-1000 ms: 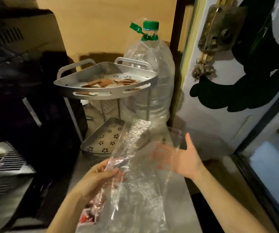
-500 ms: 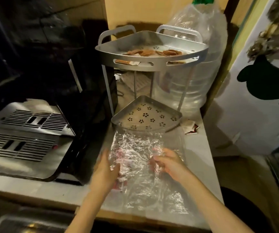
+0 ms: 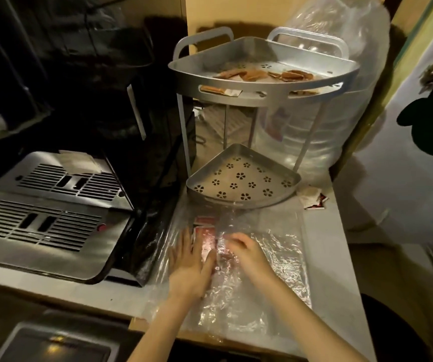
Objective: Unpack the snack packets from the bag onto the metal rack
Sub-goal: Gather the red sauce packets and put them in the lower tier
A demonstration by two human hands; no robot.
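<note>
A clear crinkled plastic bag (image 3: pixel 270 259) lies flat on the white counter in front of the two-tier metal rack (image 3: pixel 259 92). Red and white snack packets (image 3: pixel 206 232) show through the bag's upper left part. My left hand (image 3: pixel 188 267) rests flat on the bag with fingers spread, pressing over the packets. My right hand (image 3: pixel 246 253) lies on the bag just to the right, fingers curled and blurred. Several brown packets (image 3: pixel 257 74) lie on the rack's top tier. The lower tier (image 3: pixel 241 178), with flower-shaped holes, holds nothing.
A large clear water bottle (image 3: pixel 338 100) stands behind the rack on the right. One loose red and white packet (image 3: pixel 313 199) lies on the counter right of the lower tier. A black appliance with silver vented panels (image 3: pixel 48 212) fills the left. The counter edge runs close to my arms.
The bag went from being held up in the air to lying flat on the counter. Both hands came down onto it, and the left hand has slid up over the packets.
</note>
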